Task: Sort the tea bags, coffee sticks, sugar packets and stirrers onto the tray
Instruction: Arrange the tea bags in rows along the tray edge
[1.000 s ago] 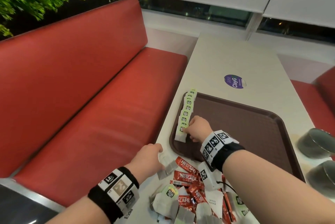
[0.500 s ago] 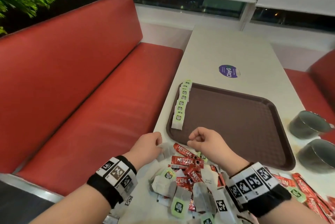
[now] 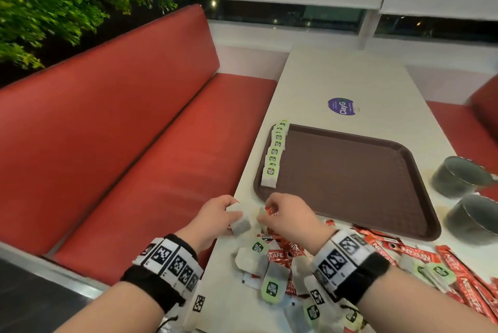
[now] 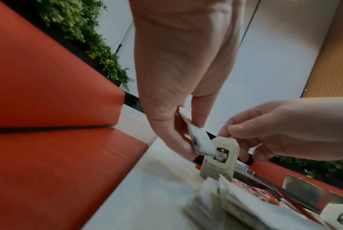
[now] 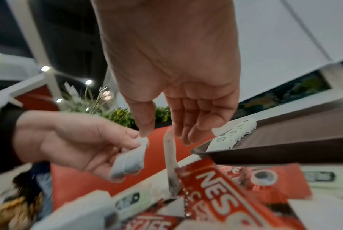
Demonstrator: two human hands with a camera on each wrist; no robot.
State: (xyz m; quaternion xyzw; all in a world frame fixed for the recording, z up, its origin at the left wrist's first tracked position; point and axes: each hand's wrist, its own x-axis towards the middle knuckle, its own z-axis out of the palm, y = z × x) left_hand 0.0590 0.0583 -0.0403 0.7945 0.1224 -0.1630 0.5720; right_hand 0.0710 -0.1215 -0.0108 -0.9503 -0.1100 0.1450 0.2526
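A brown tray (image 3: 350, 179) lies on the white table, with a row of green-tagged tea bags (image 3: 275, 154) along its left rim. Just in front of its near left corner my two hands meet. My left hand (image 3: 235, 211) grips a folded tea bag (image 3: 241, 223) (image 4: 200, 140) (image 5: 131, 161). Beside it my right hand (image 3: 265, 207) (image 4: 232, 137) pinches the top of another tea bag (image 4: 221, 155) (image 5: 170, 155), which hangs down over the pile. Loose tea bags (image 3: 269, 268) and red coffee sticks (image 3: 388, 249) lie heaped below my wrists.
Two metal bowls (image 3: 458, 179) (image 3: 474, 216) stand right of the tray. A purple sticker (image 3: 341, 106) marks the table beyond it. A red bench (image 3: 134, 144) runs along the table's left edge, close to my left hand.
My right hand left the tea bag row on the tray, came back to the pile and now pinches a tea bag next to my left hand. The left hand stayed put.
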